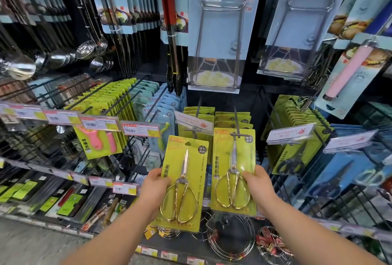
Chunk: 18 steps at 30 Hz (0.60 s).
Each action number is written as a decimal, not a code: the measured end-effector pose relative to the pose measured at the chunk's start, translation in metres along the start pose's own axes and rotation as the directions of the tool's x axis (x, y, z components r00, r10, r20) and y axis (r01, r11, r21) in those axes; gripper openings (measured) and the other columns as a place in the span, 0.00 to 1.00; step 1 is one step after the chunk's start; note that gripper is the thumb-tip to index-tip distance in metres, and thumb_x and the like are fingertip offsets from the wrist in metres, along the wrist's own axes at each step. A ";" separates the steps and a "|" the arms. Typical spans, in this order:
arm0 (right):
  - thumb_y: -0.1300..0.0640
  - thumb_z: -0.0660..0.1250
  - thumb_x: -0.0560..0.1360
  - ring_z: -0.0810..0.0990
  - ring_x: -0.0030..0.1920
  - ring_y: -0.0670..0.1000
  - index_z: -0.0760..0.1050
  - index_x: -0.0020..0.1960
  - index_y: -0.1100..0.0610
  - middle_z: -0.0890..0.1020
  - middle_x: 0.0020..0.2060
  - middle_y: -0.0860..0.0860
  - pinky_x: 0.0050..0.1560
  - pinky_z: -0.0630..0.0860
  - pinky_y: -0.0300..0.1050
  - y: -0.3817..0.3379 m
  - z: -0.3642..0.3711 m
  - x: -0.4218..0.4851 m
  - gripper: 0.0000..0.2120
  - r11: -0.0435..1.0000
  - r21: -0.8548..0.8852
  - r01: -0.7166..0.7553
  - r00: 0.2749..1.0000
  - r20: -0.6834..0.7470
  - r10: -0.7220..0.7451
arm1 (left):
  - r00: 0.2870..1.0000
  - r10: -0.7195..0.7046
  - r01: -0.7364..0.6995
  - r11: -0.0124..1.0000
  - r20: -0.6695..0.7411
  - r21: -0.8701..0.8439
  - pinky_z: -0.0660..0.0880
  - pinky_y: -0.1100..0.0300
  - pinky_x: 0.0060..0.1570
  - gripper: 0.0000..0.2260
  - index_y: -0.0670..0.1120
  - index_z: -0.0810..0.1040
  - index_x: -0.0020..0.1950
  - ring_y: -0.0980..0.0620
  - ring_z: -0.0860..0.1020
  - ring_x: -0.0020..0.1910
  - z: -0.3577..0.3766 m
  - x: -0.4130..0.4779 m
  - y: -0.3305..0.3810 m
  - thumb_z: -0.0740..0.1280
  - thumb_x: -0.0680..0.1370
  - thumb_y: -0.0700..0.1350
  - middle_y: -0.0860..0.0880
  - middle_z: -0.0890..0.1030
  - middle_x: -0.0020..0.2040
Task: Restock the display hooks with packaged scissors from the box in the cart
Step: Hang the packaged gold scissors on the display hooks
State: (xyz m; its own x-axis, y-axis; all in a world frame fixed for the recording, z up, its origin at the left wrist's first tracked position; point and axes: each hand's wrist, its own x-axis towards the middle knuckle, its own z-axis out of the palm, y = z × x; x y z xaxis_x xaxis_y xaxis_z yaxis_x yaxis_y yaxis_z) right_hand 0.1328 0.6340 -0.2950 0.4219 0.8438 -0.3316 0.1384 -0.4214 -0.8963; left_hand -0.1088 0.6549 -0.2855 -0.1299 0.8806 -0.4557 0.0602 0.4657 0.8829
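Observation:
My left hand grips a green pack of gold-handled scissors by its left edge, tilted and held just below the tip of the left display hook. My right hand holds a second green scissors pack by its right edge; its top hole sits at the tip of the right display hook. Matching green packs hang behind on both hooks. The box and cart are out of view.
Price tags hang at the hook tips. More green packs and blue packs hang to the right, peelers to the left, tongs and steamer racks above. Wire racks lie on the lower shelf.

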 end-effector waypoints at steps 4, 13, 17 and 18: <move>0.62 0.57 0.79 0.77 0.55 0.59 0.62 0.71 0.62 0.75 0.54 0.53 0.56 0.74 0.53 -0.012 0.003 0.015 0.20 1.000 -0.011 0.003 1.000 0.000 -0.003 | 1.000 0.013 -0.012 1.000 0.021 -0.022 0.77 0.44 0.51 0.12 0.41 0.74 0.59 0.42 0.80 0.43 0.002 -0.002 0.001 0.63 0.76 0.32 0.40 0.82 0.49; 0.54 0.57 0.81 0.68 0.68 0.59 0.64 0.70 0.59 0.71 0.66 0.54 0.67 0.64 0.53 -0.014 0.006 0.057 0.19 0.995 0.080 -0.062 0.996 0.064 0.057 | 0.993 0.043 -0.034 0.996 0.108 -0.079 0.78 0.46 0.49 0.09 0.41 0.74 0.55 0.44 0.80 0.40 0.013 0.005 -0.008 0.63 0.77 0.32 0.42 0.83 0.44; 0.51 0.56 0.81 0.61 0.73 0.58 0.55 0.76 0.58 0.62 0.74 0.55 0.71 0.59 0.54 -0.012 0.004 0.074 0.26 0.995 0.090 -0.053 0.996 0.079 0.046 | 0.984 0.083 -0.058 0.986 0.160 -0.153 0.78 0.56 0.36 0.08 0.40 0.74 0.51 0.49 0.79 0.31 0.023 0.006 -0.011 0.61 0.77 0.30 0.45 0.82 0.36; 0.50 0.56 0.81 0.61 0.73 0.58 0.54 0.76 0.57 0.61 0.75 0.55 0.71 0.59 0.54 -0.012 0.004 0.077 0.27 0.996 0.078 -0.048 0.996 0.083 0.041 | 0.982 0.085 -0.058 0.986 0.171 -0.158 0.78 0.59 0.32 0.08 0.41 0.74 0.50 0.50 0.79 0.29 0.026 0.007 -0.012 0.61 0.77 0.30 0.46 0.82 0.35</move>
State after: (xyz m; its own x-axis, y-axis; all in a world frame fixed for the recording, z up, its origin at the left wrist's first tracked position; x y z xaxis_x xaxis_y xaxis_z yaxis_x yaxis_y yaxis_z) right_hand 0.1598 0.7055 -0.3116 0.3519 0.8503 -0.3914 0.0474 -0.4337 -0.8998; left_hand -0.0849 0.6573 -0.3024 0.0469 0.9191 -0.3912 -0.0890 0.3939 0.9148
